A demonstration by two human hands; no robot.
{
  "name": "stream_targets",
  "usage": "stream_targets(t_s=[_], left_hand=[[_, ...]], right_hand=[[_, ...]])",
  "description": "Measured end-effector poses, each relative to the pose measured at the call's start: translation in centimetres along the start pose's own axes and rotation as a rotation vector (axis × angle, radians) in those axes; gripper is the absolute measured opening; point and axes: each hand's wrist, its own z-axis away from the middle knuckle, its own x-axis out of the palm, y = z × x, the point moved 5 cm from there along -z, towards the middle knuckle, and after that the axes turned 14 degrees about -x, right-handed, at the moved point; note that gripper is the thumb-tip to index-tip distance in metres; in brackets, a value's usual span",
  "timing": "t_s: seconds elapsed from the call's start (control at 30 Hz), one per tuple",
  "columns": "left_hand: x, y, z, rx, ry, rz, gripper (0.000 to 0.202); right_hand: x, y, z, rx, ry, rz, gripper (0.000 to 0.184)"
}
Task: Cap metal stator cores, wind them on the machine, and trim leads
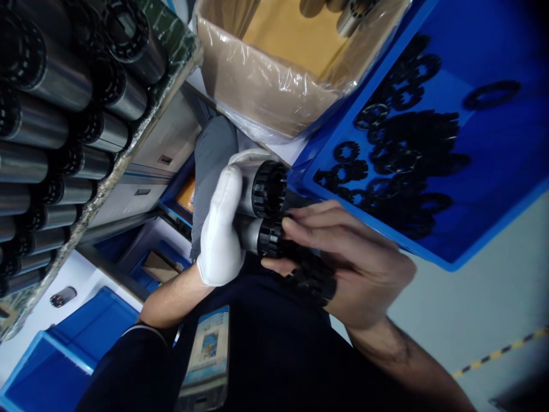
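Observation:
My left hand [223, 229], in a white glove, is wrapped round two metal cylinders lying side by side. The upper cylinder [246, 186] has a black slotted ring [269, 189] on the end facing right. A similar black ring [270, 237] sits at the end of the lower cylinder [249, 233], where the bare fingers of my right hand [347, 252] touch it. Several more black slotted rings [311, 283] are held in the right palm, partly hidden by the fingers. How far the lower ring is seated I cannot tell.
A blue bin [454, 260] with loose black rings [412, 137] is at right. Ahead stands a plastic-lined cardboard box [266, 86] holding a few cylinders. Stacked ringed cylinders [64, 74] fill the left side. Blue trays [86, 343] and a single cylinder [63, 296] are lower left.

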Motion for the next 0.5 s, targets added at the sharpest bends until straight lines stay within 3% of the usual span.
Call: stream_targets(t_s=[0.13, 0.37, 0.5], left_hand=[[0.01, 0.19, 0.23, 0.073, -0.024, 0.128, 0.054], [0.29, 0.3, 0.29, 0.081, -0.083, 0.077, 0.06], [0.07, 0.48, 0.26, 0.101, -0.064, 0.05, 0.057]], right_hand=[[-0.15, 0.23, 0.16, 0.053, 0.007, -0.026, 0.054], [-0.57, 0.19, 0.49, 0.143, -0.052, 0.055, 0.04], [-0.46, 0.2, 0.32, 0.075, -0.084, 0.061, 0.042]])
